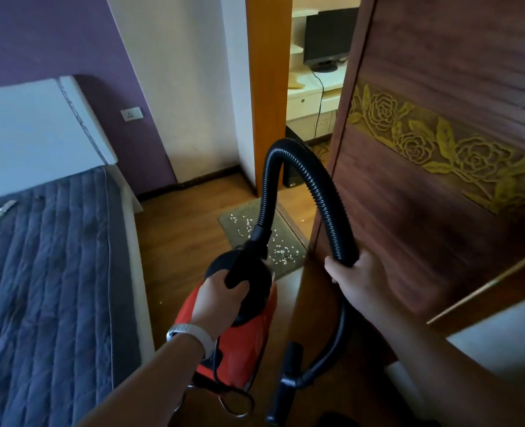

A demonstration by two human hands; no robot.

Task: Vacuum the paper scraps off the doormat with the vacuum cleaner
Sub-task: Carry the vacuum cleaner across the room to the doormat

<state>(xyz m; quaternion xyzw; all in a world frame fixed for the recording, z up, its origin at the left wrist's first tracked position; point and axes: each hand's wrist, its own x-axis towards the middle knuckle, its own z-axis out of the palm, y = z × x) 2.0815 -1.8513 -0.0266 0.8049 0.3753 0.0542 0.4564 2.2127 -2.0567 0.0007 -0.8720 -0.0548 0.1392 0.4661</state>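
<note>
A red and black vacuum cleaner (242,343) hangs in front of me, carried by its black top handle, which my left hand (218,300) grips. Its ribbed black hose (289,149) arches up and comes down into my right hand (356,278), which holds it. Below that hand the hose runs to a black floor nozzle (286,383), which hangs low near my legs. Ahead on the wooden floor, in the doorway, lies a greenish doormat (233,220) strewn with small white paper scraps (281,252). The vacuum body and hose hide part of the mat.
A bed with a grey quilted mattress (39,272) fills the left. A dark wooden door (439,149) with carved gold roses stands on the right, close to my right hand. Beyond the orange door frame (267,87) is a desk with a monitor (329,38).
</note>
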